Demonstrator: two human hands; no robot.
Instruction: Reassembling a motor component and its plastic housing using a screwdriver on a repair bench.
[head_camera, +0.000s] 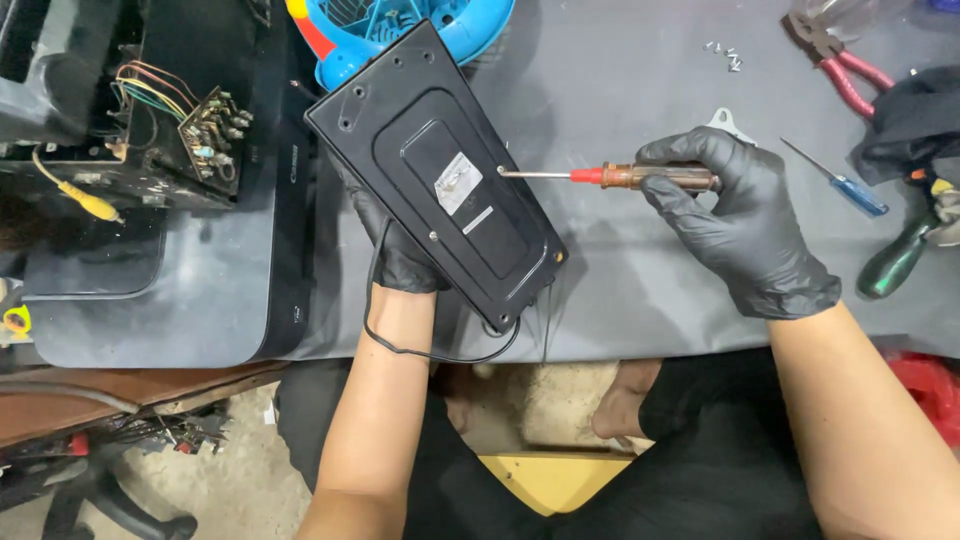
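Black stamped-metal panel (437, 170), trapezoid, tilted over grey table (620, 70) – gripped from beneath by gloved left hand (398, 250). Brown-handled screwdriver (620, 176), tip against panel – clenched in gloved right hand (735, 220), wrist bent. Red pliers (840, 65) well apart.

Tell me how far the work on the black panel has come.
Done: small loose screws lie on the table. In hand: left hand holds the black panel; right hand sets the screwdriver tip at a screw. Left: other screws remain in the panel.
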